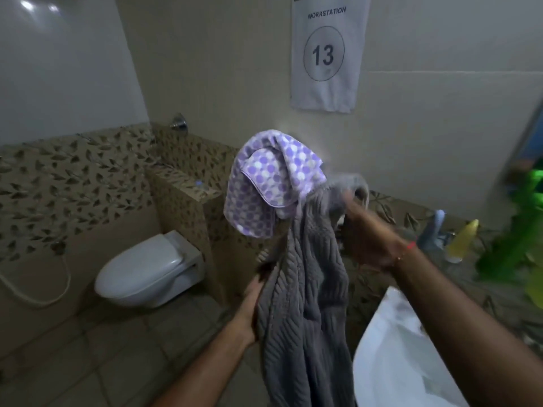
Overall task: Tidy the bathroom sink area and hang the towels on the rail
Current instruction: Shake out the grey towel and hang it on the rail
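From the head view, a grey towel (305, 289) hangs in mid-air between the two hands, in front of the tiled wall and left of the white sink (390, 356). The right hand (364, 230) is raised at the towel's top edge; its fingers are blurred but appear curled into the bunched cloth there. The left hand (252, 301) is lower, at the towel's left edge, with fingers going behind the fabric; whether they pinch it or only support it I cannot tell. The towel is thick, with a ribbed, wavy weave, and falls in long folds out of the bottom of the frame. A purple dotted towel (270, 183) is draped just above and left of the grey one, touching its top. A yellow bottle (462, 239) stands on the worktop by the sink.
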The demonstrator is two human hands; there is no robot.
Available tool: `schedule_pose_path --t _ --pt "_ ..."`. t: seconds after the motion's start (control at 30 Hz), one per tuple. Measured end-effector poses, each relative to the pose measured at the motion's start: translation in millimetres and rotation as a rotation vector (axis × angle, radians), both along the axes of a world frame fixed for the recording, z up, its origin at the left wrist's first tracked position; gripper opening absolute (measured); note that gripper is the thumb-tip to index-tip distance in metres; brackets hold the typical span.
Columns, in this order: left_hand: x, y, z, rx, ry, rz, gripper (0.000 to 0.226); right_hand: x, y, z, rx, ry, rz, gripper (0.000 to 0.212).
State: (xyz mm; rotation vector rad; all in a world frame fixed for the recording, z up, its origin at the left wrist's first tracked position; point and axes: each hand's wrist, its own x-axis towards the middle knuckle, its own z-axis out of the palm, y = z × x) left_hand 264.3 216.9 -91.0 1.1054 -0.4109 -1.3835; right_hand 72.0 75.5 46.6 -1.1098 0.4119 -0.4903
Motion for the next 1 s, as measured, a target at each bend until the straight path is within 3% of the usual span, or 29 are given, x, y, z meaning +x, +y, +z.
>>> schedule_pose_path --t 0.07,0.17,0.23,0.27,0.33,0.37,0.4,0.47,0.53,0.63,0.7,0.77,0.8,0.9,0.93,1.0 --pt "17 -11 26 -0.088 -0.001 0.085 0.021 -5 3 -39 -0.074 0.297 0.012 0.049" --pt "32 -12 57 -0.111 -0.060 0.099 0.035 -3 5 -47 -0.146 0.329 -0.056 0.019" --pt "50 -14 83 -0.172 -0.035 0.179 0.041 -10 -8 -23 -0.096 0.177 -0.196 0.019" --pt "62 -14 97 -0.228 -0.002 0.236 0.039 -18 -17 -10 -0.029 0.010 -0.247 0.025" --pt "84 -8 120 -0.327 0.070 0.312 0.041 -34 -33 4 0.135 -0.320 -0.225 0.057" --pt "89 -6 122 -0.309 0.060 0.313 0.052 -37 -33 1 0.169 -0.317 -0.182 0.071" --pt "90 -2 119 -0.252 0.016 0.268 0.066 -35 -31 -8 0.157 -0.209 -0.165 0.076" --pt "81 2 101 -0.170 -0.043 0.036 0.085 -26 -23 -35 0.005 0.103 -0.132 0.060" --pt "72 5 90 -0.143 -0.069 -0.092 0.075 -14 -13 -41 -0.149 0.226 -0.160 0.037" --pt "85 1 92 -0.098 -0.106 -0.033 0.053 -17 -23 -24 -0.161 0.201 -0.286 0.017" --pt "104 -1 106 -0.111 -0.134 0.040 0.047 -28 -37 -7 -0.111 0.073 -0.319 0.024" --pt "126 0 122 -0.259 -0.082 0.095 0.045 -41 -46 -1 0.060 -0.141 -0.300 0.042" --pt "132 2 126 -0.309 -0.058 0.108 0.048 -44 -45 -3 0.130 -0.156 -0.266 0.047" --pt "137 3 107 -0.099 -0.157 0.010 0.069 -43 -39 -31 -0.027 0.280 -0.088 0.056" --pt "136 5 99 -0.029 -0.180 -0.077 0.068 -39 -35 -36 -0.066 0.397 -0.059 0.056" --pt "140 7 96 0.018 -0.184 -0.162 0.053 -38 -38 -31 -0.091 0.471 -0.214 0.056"
